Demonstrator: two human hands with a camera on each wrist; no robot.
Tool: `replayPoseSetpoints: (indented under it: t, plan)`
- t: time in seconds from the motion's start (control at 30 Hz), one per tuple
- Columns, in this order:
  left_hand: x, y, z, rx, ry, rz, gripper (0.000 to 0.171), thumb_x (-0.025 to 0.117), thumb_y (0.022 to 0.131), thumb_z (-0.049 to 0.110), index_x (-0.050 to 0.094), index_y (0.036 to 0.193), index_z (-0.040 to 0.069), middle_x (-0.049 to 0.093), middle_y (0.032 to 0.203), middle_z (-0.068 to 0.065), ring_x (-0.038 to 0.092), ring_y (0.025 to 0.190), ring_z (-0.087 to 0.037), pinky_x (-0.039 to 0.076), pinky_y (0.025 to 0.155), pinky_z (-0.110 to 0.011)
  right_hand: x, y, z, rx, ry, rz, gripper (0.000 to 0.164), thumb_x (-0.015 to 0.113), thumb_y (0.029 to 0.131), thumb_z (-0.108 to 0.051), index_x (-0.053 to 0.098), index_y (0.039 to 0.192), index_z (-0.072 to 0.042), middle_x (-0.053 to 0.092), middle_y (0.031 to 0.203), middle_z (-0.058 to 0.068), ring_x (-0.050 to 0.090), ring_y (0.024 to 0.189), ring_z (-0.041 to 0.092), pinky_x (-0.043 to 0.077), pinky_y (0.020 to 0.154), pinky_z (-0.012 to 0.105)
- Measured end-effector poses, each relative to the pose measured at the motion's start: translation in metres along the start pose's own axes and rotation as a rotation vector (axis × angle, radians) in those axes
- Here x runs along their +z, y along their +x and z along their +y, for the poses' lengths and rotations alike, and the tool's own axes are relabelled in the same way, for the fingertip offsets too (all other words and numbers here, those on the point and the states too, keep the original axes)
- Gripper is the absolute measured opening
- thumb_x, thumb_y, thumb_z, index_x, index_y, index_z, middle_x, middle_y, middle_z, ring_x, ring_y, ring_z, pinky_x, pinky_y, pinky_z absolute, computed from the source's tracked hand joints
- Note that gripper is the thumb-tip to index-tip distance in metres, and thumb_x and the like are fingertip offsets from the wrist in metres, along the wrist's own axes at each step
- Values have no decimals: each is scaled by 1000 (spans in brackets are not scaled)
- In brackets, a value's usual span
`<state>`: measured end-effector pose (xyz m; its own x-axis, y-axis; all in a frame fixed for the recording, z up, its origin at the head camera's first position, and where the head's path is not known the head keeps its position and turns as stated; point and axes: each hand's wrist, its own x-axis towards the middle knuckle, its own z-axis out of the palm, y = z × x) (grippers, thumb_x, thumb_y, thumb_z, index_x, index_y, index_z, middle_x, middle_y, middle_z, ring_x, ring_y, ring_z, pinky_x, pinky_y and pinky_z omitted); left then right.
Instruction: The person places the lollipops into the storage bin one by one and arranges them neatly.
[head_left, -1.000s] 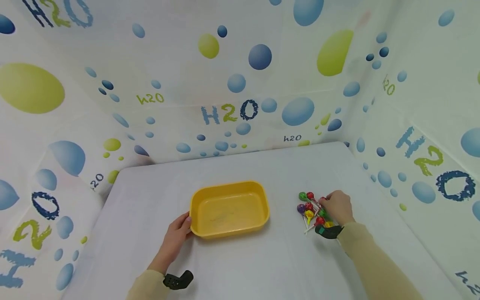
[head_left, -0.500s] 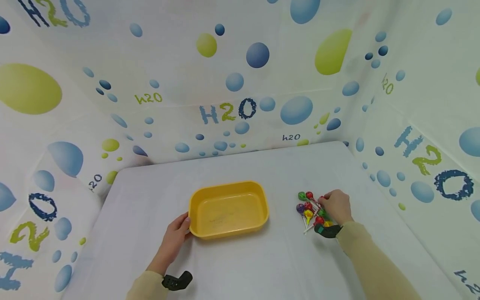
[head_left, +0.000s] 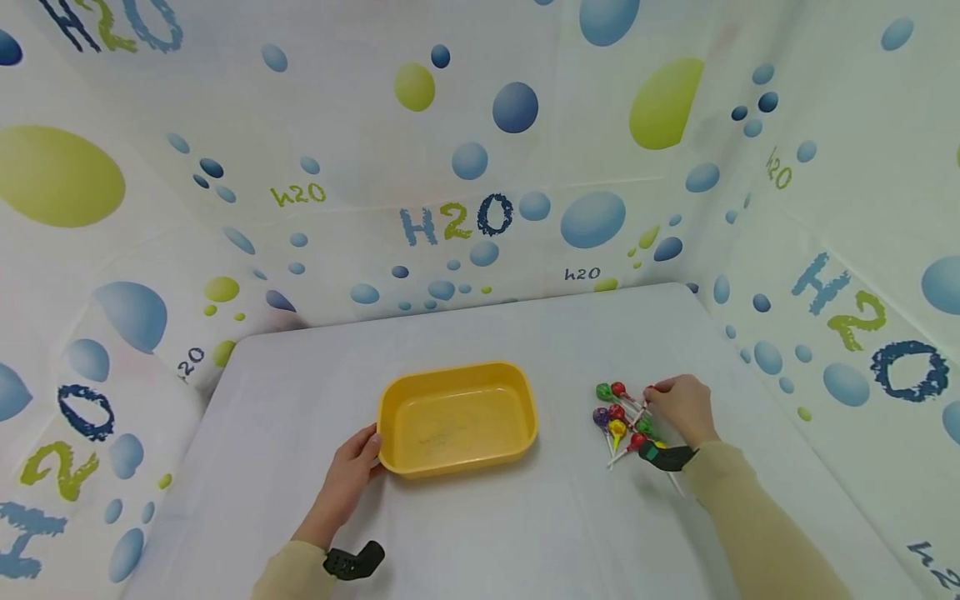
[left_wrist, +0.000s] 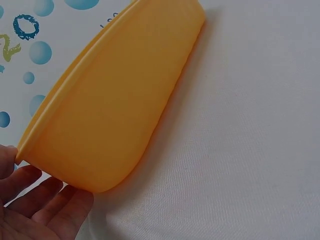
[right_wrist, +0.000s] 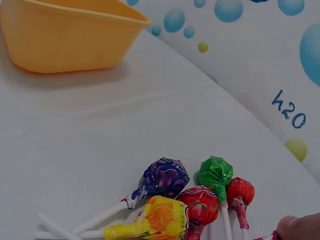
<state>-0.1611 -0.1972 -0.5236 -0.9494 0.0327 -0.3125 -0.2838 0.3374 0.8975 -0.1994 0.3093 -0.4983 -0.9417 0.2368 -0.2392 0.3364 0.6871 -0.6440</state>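
A yellow plastic basin point(head_left: 459, 467) sits on the white-covered table. My left hand point(head_left: 352, 473) holds its left end, with the thumb at the rim and the fingers against the outer wall point(left_wrist: 110, 100) in the left wrist view. To the right lies a loose pile of wrapped lollipops, among them a purple one point(right_wrist: 166, 177), a yellow one point(right_wrist: 162, 217), a green one point(right_wrist: 216, 171) and red ones point(right_wrist: 240, 190). At the pile's far right edge, my right hand point(head_left: 686, 407) pinches a red-wrapped lollipop point(head_left: 649, 390). That hand and its wrist strap hide part of the pile.
Behind the table point(head_left: 315, 367) and along its sides hangs a white curtain point(head_left: 360, 150) printed with bubbles and H2O lettering. The lollipop pile lies a short way right of the basin, with bare cloth point(head_left: 566, 417) between them.
My right hand has shifted slightly right and away, bringing the pinched red lollipop with it; more of its stick shows. The left hand and basin stay put.
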Motion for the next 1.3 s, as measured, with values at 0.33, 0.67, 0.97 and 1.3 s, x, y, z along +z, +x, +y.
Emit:
replayPoseSetpoints:
  t: [0.33, 0.67, 0.97, 1.3]
  plan:
    - [-7, -5, -3, 8, -12, 13, 52, 36, 113, 24, 31, 158, -1, 37, 161, -24, 50, 138, -39, 52, 109, -43, -8, 6, -3, -69, 11, 55, 41, 61, 103, -29, 70, 123, 6, 69, 121, 29, 59, 106, 41, 55, 89, 49]
    - [-9, -8, -3, 3, -15, 38, 53, 37, 112, 26, 32, 157, -2, 39, 159, -25, 52, 136, -39, 53, 108, -43, -2, -2, -37, -154, 238, -11, 54, 59, 103, -45, 64, 136, -2, 67, 132, 23, 59, 122, 37, 49, 109, 53]
    - [-4, -7, -2, 3, -23, 58, 53, 37, 112, 26, 34, 157, -1, 40, 159, -25, 53, 135, -39, 52, 109, -44, 19, -7, -82, -250, 304, -82, 49, 65, 100, -44, 67, 135, -9, 72, 127, 14, 62, 117, 27, 55, 105, 44]
    - [8, -1, 1, 15, -58, 77, 52, 38, 112, 25, 36, 155, -4, 44, 155, -26, 55, 133, -39, 55, 106, -43, 67, -3, -126, -313, 321, -160, 34, 69, 99, -29, 72, 129, -11, 75, 123, 9, 66, 118, 28, 52, 110, 48]
